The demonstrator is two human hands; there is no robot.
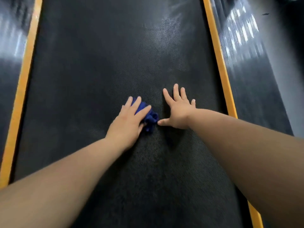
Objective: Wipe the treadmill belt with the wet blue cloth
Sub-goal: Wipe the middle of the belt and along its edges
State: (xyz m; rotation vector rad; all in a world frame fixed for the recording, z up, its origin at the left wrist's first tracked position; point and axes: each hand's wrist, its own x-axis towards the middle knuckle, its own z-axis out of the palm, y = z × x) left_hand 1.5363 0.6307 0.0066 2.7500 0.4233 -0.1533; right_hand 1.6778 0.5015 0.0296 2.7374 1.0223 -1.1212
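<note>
The cloth [150,118] lies bunched on the belt [98,63], about midway across its width and in the nearer half of the stretch in view. The left hand [130,122] covers most of it, fingers laid straight over the top and pressing down. A crumpled blue fold sticks out on the side toward the right hand [178,109]. Whether the left thumb hooks under that fold I cannot tell; it is mostly hidden.

The right hand is spread flat on the bare belt just beside the cloth. Its thumb tip points at the fold, very near or just touching it, and it holds nothing. It looks like a prop for body weight rather than a working hand.

The belt's long axis runs straight away from the person, between two yellow strips [217,51]. The cloth therefore has open belt ahead of it and out to the left. The way right is blocked by the propping hand.

The wiping step seems to be in hand, and the left hand is the one placed to drive it. A push forward along the belt, or a sweep left toward the strip, would be the natural stroke. A pale sheen farther up on the right may be damp streaks, or only glare.
</note>
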